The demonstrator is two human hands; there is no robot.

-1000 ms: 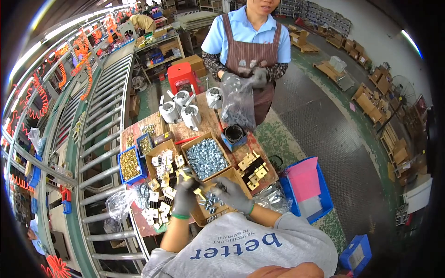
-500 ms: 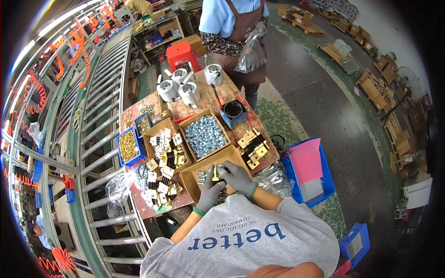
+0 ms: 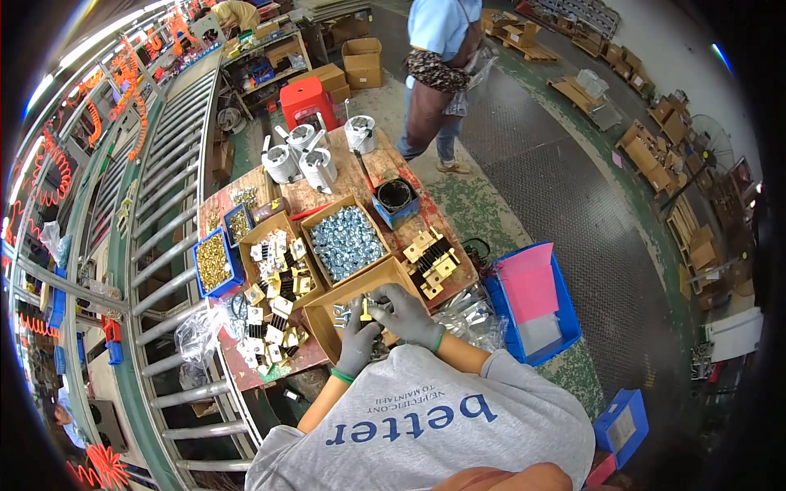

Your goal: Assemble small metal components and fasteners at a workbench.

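Observation:
Both hands wear grey gloves and meet above a shallow open cardboard box (image 3: 327, 327) at the table's near edge. My left hand (image 3: 357, 345) is closed around a small brass-coloured metal part (image 3: 366, 309), which stands up between its fingers. Close against it from the right, my right hand (image 3: 409, 317) has its fingers bent and drawn together at the part's upper end; what they pinch is hidden. A few silver bolts (image 3: 340, 317) lie in the box beside my left hand. Just beyond is a carton of bluish silver hardware (image 3: 347, 243).
Black-and-brass assemblies (image 3: 431, 262) lie right of the box; more fill a carton (image 3: 282, 260) at left. A blue bin of brass pieces (image 3: 214, 263), a black-filled pot (image 3: 396, 196) and silver cylinders (image 3: 318, 169) stand on the table. A roller conveyor (image 3: 168, 278) runs left. A person (image 3: 442, 74) stands beyond.
The person beyond the table has moved right and turned away from it. My view has shifted slightly, and both hands remain together at the brass-coloured part over the box.

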